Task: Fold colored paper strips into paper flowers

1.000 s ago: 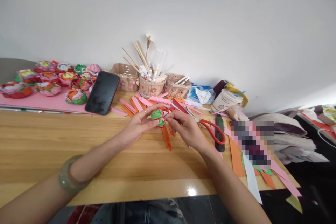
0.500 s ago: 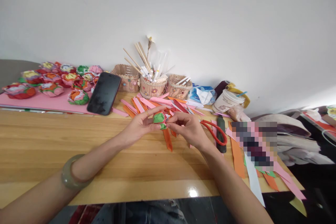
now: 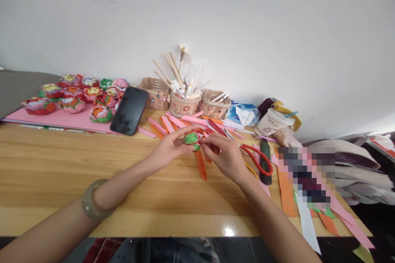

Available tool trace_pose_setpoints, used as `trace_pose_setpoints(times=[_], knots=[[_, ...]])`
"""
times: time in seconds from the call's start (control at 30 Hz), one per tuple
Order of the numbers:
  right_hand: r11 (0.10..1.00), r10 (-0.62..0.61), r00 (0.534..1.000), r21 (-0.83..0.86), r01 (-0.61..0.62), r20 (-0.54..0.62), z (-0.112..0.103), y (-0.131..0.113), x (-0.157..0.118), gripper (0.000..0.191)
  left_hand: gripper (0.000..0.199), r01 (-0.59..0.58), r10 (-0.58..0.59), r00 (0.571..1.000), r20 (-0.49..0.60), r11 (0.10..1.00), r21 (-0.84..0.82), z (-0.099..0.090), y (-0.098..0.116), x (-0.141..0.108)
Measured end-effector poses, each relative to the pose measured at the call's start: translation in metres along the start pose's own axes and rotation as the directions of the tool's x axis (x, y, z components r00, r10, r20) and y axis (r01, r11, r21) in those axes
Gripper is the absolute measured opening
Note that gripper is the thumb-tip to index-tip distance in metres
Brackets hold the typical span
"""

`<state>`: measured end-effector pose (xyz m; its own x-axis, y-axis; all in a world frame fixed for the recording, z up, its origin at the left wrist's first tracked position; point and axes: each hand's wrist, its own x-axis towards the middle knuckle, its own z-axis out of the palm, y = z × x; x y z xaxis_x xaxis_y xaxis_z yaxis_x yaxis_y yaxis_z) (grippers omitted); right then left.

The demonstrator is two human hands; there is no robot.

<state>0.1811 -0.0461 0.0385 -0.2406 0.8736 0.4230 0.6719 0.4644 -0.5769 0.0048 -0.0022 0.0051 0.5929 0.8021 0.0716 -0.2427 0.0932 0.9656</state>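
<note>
My left hand [image 3: 171, 146] is closed around a small folded paper flower [image 3: 191, 138], green on the outside with some pink and white showing. Thumb and fingers of my right hand [image 3: 224, 154] pinch the flower's right edge; the exact bit between the fingertips is hidden. Under and behind both hands lies a loose heap of pink, orange, red and white paper strips [image 3: 168, 125]. Just right of my right hand are the red looped handles of scissors [image 3: 270, 172], and a yellow handle-like curve [image 3: 251, 170] shows below them.
Finished-looking paper flowers [image 3: 72, 104] sit on pink sheets [image 3: 52, 120] at left, beside a leaning phone [image 3: 129, 111]. Decorated baskets [image 3: 185, 104] with sticks and markers line the wall. A tissue pack [image 3: 237, 111], paper cup [image 3: 271, 122], dark green tool [image 3: 265, 162] and orange strip [image 3: 286, 193] are at right.
The whole view has shifted slightly, so things appear further right. Both hands keep hold of the flower, with my right wrist turned a little. A yellow handle-like curve has come into sight.
</note>
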Motion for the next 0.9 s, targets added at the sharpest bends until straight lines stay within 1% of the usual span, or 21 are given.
trace_pose_setpoints(times=[0.1,0.17,0.27,0.37,0.43,0.53,0.67,0.77,0.83,0.9], knots=[[1.0,0.027,1.0,-0.016,-0.027,0.006,0.0025,0.0017,-0.001,0.012,0.053,-0.026,0.026,1.0,0.0,0.999,0.045,0.0009,0.0013,0.0003],[0.997,0.063,0.998,0.03,-0.064,0.028,0.0022,0.0021,-0.0007,0.012,0.053,-0.044,0.045,0.999,0.001,0.997,0.058,0.0009,0.0011,0.0007],[0.985,0.102,0.992,0.129,-0.111,0.075,-0.0006,0.002,0.0011,0.013,0.053,-0.06,0.06,0.998,0.007,0.998,0.036,-0.0002,-0.0009,0.0015],[0.962,0.14,0.978,0.215,-0.172,0.153,-0.0038,0.0018,0.0033,0.008,0.053,-0.053,0.052,0.998,0.036,0.999,0.008,-0.0012,-0.0032,0.0016],[0.95,0.156,0.971,0.242,-0.198,0.182,-0.0049,0.0016,0.0044,0.005,0.053,-0.045,0.045,0.998,0.05,0.999,-0.001,-0.0009,-0.0035,0.0014],[0.955,0.143,0.976,0.235,-0.18,0.166,-0.0046,0.0012,0.0049,0.005,0.053,-0.053,0.052,0.998,0.04,0.999,0.007,0.0013,-0.0013,0.001],[0.97,0.13,0.984,0.189,-0.152,0.122,-0.0031,0.0013,0.0041,0.011,0.051,-0.069,0.07,0.997,-0.02,0.997,0.016,0.0054,0.0035,0.001],[0.973,0.138,0.982,0.168,-0.159,0.131,-0.0034,0.0022,0.0036,0.012,0.052,-0.061,0.061,0.997,-0.039,0.998,0.021,0.0063,0.0048,0.0011],[0.974,0.107,0.983,0.183,-0.133,0.147,-0.0039,0.0027,0.0034,0.012,0.051,-0.06,0.061,0.997,-0.039,0.998,0.02,0.0052,0.0041,0.0013],[0.973,0.073,0.988,0.206,-0.1,0.139,-0.004,0.0029,0.0034,0.012,0.051,-0.072,0.072,0.997,-0.028,0.997,0.014,0.003,0.0024,0.0015]])
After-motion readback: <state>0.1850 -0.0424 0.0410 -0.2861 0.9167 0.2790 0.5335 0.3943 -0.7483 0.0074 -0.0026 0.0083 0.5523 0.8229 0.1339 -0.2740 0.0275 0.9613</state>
